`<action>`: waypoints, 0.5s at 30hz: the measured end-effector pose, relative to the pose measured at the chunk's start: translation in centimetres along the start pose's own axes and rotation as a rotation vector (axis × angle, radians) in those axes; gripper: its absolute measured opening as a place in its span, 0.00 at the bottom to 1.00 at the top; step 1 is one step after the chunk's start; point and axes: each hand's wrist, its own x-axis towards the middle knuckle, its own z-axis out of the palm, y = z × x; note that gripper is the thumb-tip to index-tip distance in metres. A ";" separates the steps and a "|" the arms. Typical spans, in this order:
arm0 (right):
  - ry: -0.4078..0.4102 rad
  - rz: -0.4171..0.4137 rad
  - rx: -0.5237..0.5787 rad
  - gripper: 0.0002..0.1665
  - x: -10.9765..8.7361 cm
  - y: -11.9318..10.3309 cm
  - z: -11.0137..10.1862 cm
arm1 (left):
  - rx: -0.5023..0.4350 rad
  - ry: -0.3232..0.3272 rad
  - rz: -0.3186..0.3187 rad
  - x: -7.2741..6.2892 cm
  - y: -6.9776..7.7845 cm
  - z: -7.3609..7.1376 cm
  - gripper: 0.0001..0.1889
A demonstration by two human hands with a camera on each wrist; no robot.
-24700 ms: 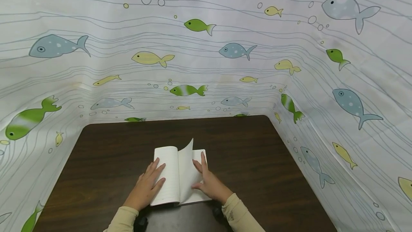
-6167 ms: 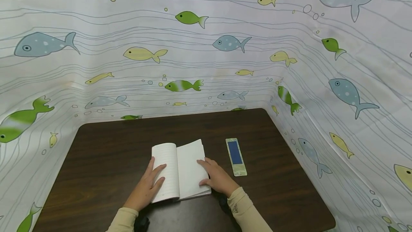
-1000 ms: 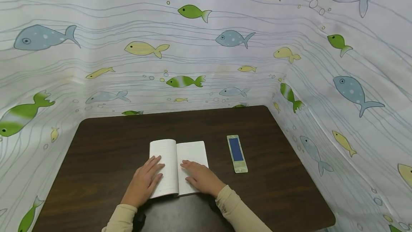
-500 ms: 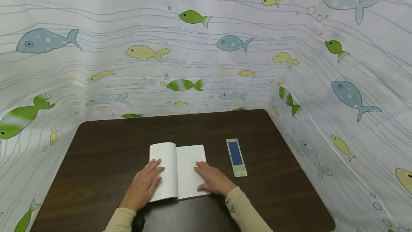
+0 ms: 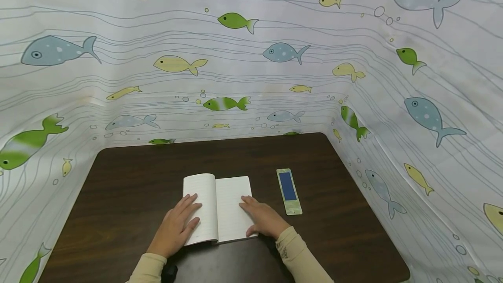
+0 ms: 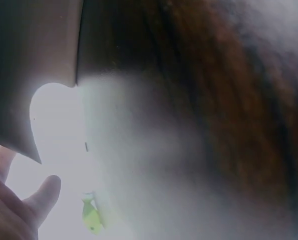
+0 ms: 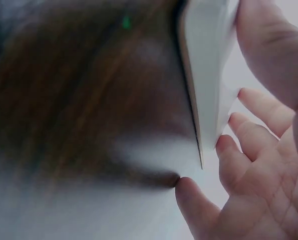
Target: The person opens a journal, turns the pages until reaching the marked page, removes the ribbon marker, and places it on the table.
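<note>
A notebook [image 5: 229, 204] lies open on the dark wooden table, with faintly lined white pages and no writing that shows. My left hand [image 5: 174, 226] rests with spread fingers on the left page, its thumb pointing toward the lower middle. Along the outer edge of the right page lies my right hand [image 5: 265, 219], fingers extended over the paper and thumb near the bottom corner. The right wrist view shows the notebook's page edges [image 7: 205, 75] beside several fingertips [image 7: 228, 145] on the paper; another fingertip meets the tabletop. Neither hand grips anything.
A slim pale-green rectangle with a dark blue panel [image 5: 288, 189] lies on the table [image 5: 129, 187], right of the notebook. White cloth with printed fish [image 5: 224, 69] surrounds the table at the back and sides.
A page standing half-turned 24.7 s ago now lies flat; the green-and-blue rectangle has appeared since. In the last second my right hand has slid outward across the right page; my left hand stayed.
</note>
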 end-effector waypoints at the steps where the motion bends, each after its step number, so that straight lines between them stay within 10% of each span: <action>1: 0.004 0.000 0.001 0.56 0.0 0.0 0.0 | -0.002 -0.002 -0.001 0.0 0.0 0.0 0.21; 15: 0.075 -0.042 -0.042 0.52 -0.3 0.2 0.2 | -0.011 0.016 0.008 0.1 0.3 -0.1 0.20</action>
